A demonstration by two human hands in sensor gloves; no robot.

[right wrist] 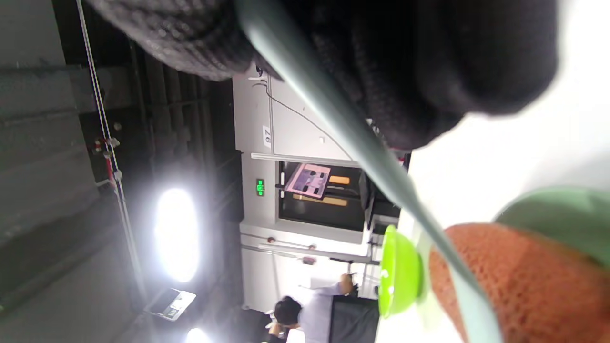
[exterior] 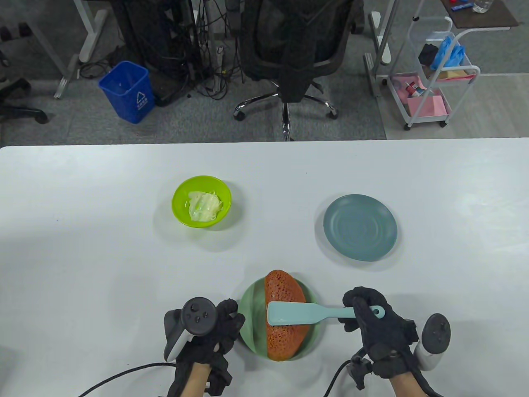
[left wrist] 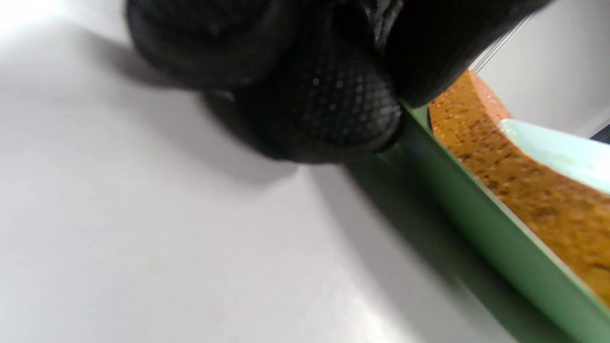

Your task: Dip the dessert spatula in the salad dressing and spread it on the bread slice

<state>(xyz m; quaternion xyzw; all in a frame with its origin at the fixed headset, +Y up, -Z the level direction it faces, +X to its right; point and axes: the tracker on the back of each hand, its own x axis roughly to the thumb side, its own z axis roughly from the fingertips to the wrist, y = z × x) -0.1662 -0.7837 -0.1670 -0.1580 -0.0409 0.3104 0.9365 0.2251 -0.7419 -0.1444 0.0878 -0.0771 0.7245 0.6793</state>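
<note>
1. Gripped spatula (exterior: 306,313) handle in right hand (exterior: 374,326), fingers (exterior: 356,304) curled round it near the hanging-hole end; blade lay flat across bread (exterior: 285,316), about mid-slice.
2. Bread sat on green plate (exterior: 248,308) at near edge of surface (exterior: 103,248); slice overhung plate at far and near ends.
3. Left hand (exterior: 215,331) rested at plate's left rim; in left wrist view fingers (left wrist: 329,109) looked curled against rim (left wrist: 481,228), probably steadying it. Couldn't tell if truly pinching or just touching.
4. Dressing (exterior: 203,205) sat in lime bowl (exterior: 182,194), well apart, far-left of bread. Blue plate (exterior: 359,233) sat empty, far-right, not needed now.
5. No dressing visible on blade or bread from above; underside hidden, so couldn't tell if loaded. Judged step: spreading stroke on slice, or a dry pass before dipping.
6. To do well, probably: kept blade nearly flat, slight tilt on leading edge, light pressure, since porous crumb looked likely to tear or drag.
7. Stroked along slice length, not across, to stay over plate and avoid pushing bread off the rim.
8. Kept left hand bracing plate; smooth surface likely let it slide.
9. If blade was bare, lifted clear first, then went to bowl without dragging across the bread.
</note>
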